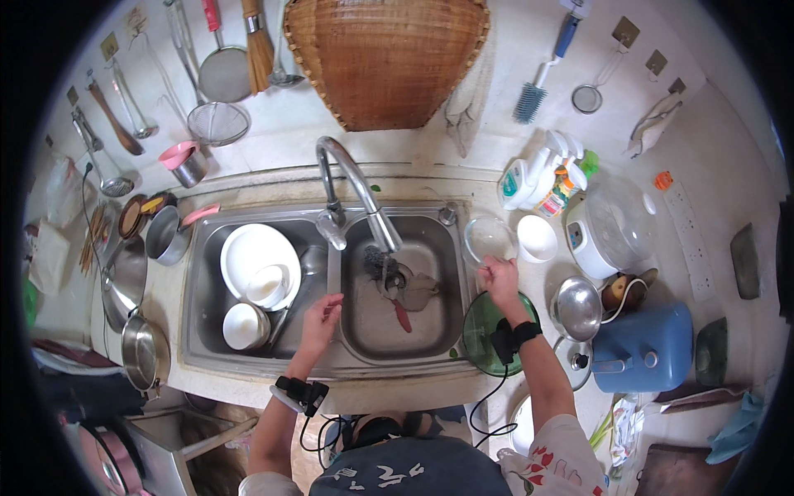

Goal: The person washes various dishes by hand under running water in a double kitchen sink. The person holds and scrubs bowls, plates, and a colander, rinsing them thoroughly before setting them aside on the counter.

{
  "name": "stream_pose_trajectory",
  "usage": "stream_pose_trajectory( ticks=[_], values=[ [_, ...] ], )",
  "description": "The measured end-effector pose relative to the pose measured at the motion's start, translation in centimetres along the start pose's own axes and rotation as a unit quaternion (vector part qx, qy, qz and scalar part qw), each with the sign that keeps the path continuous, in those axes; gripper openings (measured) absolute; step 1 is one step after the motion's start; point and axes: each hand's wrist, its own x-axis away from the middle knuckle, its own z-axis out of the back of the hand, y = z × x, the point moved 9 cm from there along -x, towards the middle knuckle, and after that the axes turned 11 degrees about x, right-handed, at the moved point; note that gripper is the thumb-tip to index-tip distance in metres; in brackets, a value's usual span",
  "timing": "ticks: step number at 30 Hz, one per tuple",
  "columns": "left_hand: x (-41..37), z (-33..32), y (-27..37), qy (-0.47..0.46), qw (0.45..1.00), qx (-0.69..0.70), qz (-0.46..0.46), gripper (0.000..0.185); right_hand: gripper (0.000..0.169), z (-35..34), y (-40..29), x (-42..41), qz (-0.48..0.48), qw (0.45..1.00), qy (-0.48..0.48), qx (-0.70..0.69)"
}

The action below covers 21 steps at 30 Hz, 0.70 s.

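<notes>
My right hand (500,282) is at the near rim of a clear glass bowl (490,239) on the counter right of the sink, its fingertips pinching the rim. Beneath my right wrist lies a green glass lid or dish (481,338). Over the front of the sink divider, my left hand (322,319) hovers empty with loosely bent fingers. From the faucet (353,164), water runs into the right basin (372,338). A dark scouring pad (379,263), a greyish cloth (423,292) and a red-handled tool (402,316) lie in that basin.
The left basin holds a white plate (239,248), a white bowl (267,288) and stacked bowls (242,325). Right of the glass bowl stand a white bowl (537,239), cleaner bottles (539,180), a steamer (611,217), a metal bowl (577,307) and a blue appliance (651,347).
</notes>
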Motion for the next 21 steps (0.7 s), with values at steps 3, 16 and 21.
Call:
stream_pose_trajectory(
  ticks=[3,16,21],
  values=[
    [0.5,3.2,-2.8,0.034,0.999,-0.016,0.002,0.022,0.019,-1.5,1.5,0.2,0.019,0.999,0.022,0.019],
    [-1.6,19.6,-13.2,0.240,0.947,-0.017,0.214,0.063,0.031,6.3,-10.2,1.6,-0.016,0.996,-0.008,-0.088],
    [-3.7,16.9,-15.7,0.218,0.919,0.216,0.247,0.086,0.023,4.1,-13.4,5.3,-0.067,0.966,-0.118,-0.220]
  ],
)
